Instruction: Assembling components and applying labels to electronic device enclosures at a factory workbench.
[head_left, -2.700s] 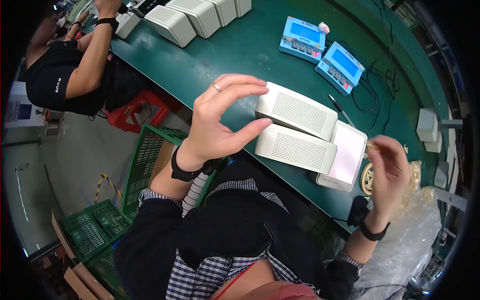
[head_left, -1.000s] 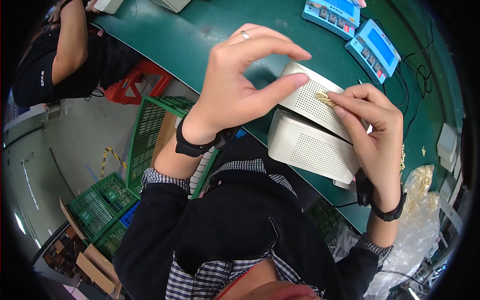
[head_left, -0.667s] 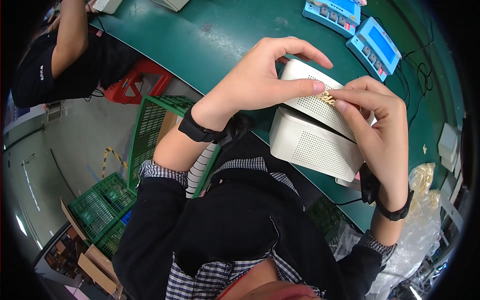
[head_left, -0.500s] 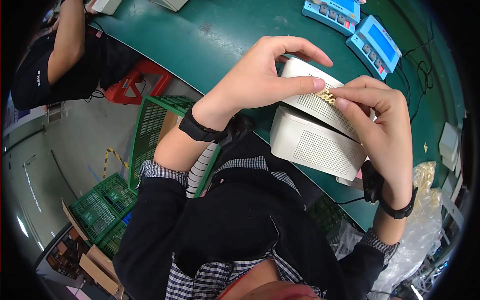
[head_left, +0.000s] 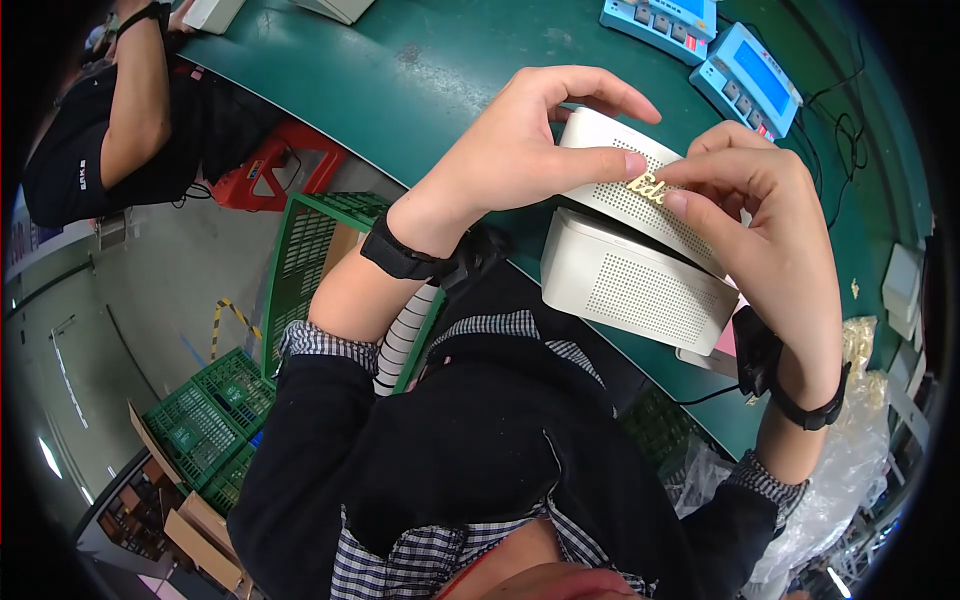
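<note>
A white casing with a perforated front [head_left: 618, 203], like a small speaker's, stands tilted on the green bench. My left hand [head_left: 525, 150] curls around its left end, the thumb pressing the front face. Beside that thumb sits a gold script badge [head_left: 648, 188] on the perforated front. My right hand [head_left: 775, 205] has its thumb and index finger at the badge's right end; the other fingers are bent behind them. A second white perforated casing [head_left: 640, 285] lies closer to me, almost touching the first.
Two blue devices with screens [head_left: 748, 80] and black cables stand at the far right of the green bench [head_left: 440, 95]. Clear plastic wrap [head_left: 830, 490] hangs at the right. Green crates [head_left: 300, 270] stand left below the bench, near a red stool [head_left: 275, 170] and a co-worker's arm [head_left: 140, 110].
My right hand has shifted slightly up and right, its index finger lifting a little from the thumb. More of the gold badge shows. My left hand keeps its hold on the casing.
</note>
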